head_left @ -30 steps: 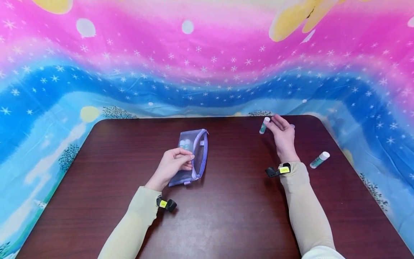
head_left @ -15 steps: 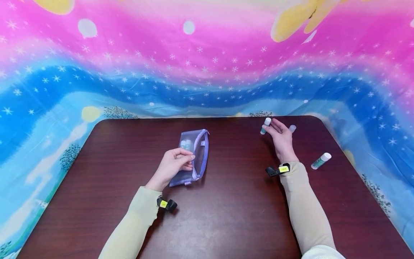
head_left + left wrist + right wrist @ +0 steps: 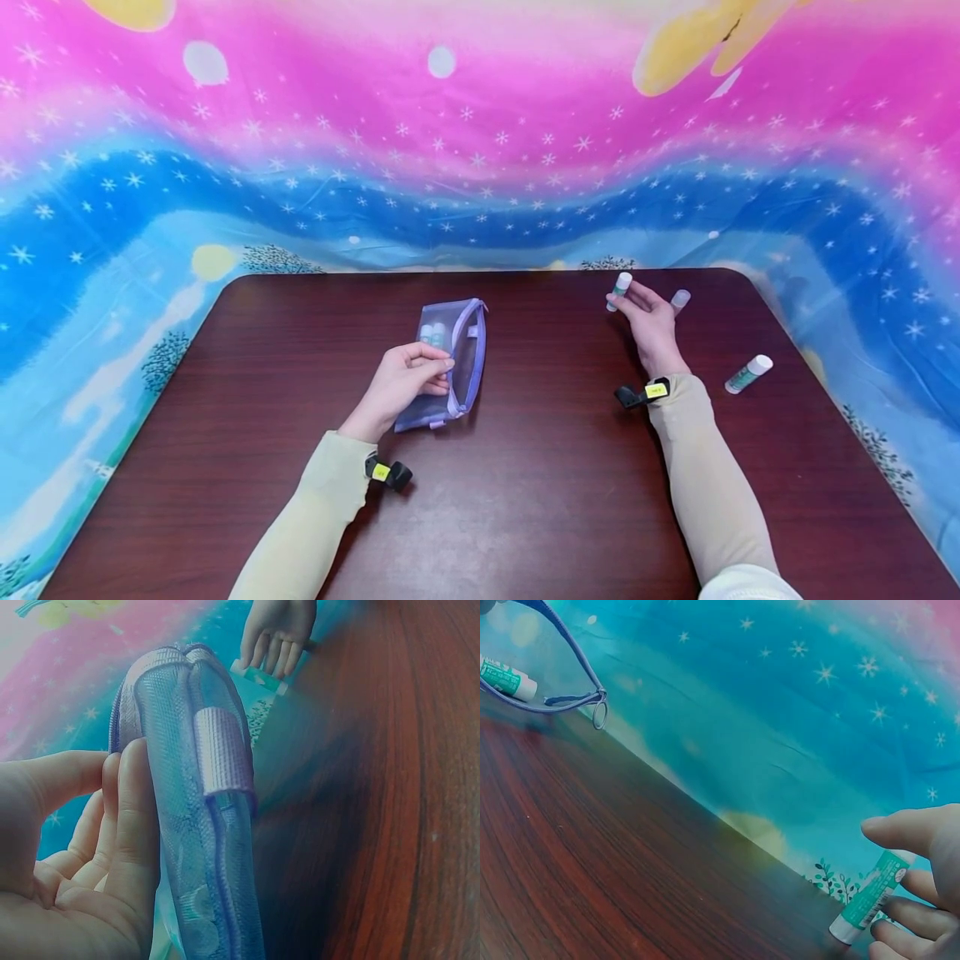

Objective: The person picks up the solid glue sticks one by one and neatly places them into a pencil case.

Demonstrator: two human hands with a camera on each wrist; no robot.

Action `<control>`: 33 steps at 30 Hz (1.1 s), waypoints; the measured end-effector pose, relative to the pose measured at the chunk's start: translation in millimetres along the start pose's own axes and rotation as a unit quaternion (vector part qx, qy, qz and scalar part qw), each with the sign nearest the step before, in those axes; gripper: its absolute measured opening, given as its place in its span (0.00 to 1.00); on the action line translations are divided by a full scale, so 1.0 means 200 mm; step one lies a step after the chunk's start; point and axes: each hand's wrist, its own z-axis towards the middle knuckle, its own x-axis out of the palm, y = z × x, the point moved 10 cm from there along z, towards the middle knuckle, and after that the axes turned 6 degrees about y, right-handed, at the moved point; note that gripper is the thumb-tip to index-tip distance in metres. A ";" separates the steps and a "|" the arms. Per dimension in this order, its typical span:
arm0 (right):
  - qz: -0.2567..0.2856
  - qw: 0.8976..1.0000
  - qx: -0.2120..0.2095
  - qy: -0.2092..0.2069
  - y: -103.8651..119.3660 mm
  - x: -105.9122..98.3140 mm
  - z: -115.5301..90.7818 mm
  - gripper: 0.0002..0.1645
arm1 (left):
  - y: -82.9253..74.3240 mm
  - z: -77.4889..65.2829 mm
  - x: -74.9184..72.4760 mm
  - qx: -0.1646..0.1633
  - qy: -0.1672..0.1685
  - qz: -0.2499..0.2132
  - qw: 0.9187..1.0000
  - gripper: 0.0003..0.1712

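Note:
My left hand [image 3: 405, 379] pinches the zipped rim of a purple mesh pouch [image 3: 468, 367] between thumb and fingers. The pouch's mouth gapes toward the right, and glue sticks [image 3: 431, 335] show through its mesh. Near the table's far edge, my right hand [image 3: 652, 329] has its thumb and fingers around a glue stick [image 3: 622, 285] with a green label and white cap. In the right wrist view this glue stick [image 3: 874, 896] leans at a slant, its lower end close to the tabletop. The left wrist view shows the pouch [image 3: 202, 802] up close beside the left fingers.
Another glue stick [image 3: 748, 374] is to the right of the right forearm. A whitish, partly hidden object [image 3: 680, 300] is just behind the right hand. The dark wooden table [image 3: 525, 500] meets a colourful printed cloth [image 3: 480, 200] at its far edge.
My right hand has shifted slightly left, its thumb and fingers closing around the glue stick. The whitish object behind it shows more. The left hand and pouch stay as they were.

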 end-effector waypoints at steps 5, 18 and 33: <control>-0.005 1.000 0.012 0.002 -0.02 0.00 0.00 0.38 | 0.00 0.00 0.00 0.001 0.001 -0.009 1.000 0.11; -0.005 1.000 0.026 0.006 -0.04 0.00 0.00 0.35 | -0.01 0.00 0.00 0.001 0.003 -0.004 1.000 0.12; -0.084 0.996 0.019 0.009 -0.03 0.00 -0.01 0.36 | -0.01 0.00 0.01 0.004 0.005 -0.003 1.000 0.11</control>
